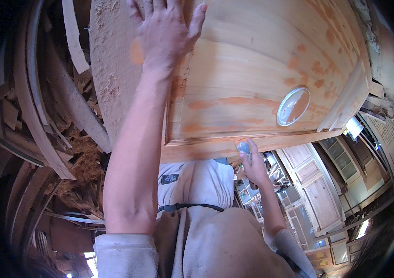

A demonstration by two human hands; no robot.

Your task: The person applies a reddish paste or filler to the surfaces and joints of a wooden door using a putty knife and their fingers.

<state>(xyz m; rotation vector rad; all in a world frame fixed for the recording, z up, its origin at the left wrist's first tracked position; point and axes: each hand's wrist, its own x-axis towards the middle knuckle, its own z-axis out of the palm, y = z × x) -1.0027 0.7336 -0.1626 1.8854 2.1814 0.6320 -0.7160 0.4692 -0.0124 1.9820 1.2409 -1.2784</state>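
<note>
Left hand (165,37): spread, grasping nothing, apparently steadying the wooden panel (243,60) before the wearer. Right hand (254,164): closed around scraper (243,148) at panel's near edge. Step, seemingly: filling; next calls for smoothing flush.

I've got a big pale wooden panel (238,65) as the work surface, spanning roughly 11 to 3 o'clock in my view. Round white-rimmed lid or dish (288,111) sits on it between 2 and 3, orange smears (248,100) run around 1 to 2, and the left hand (167,34) lies spread near 11:30.
</note>
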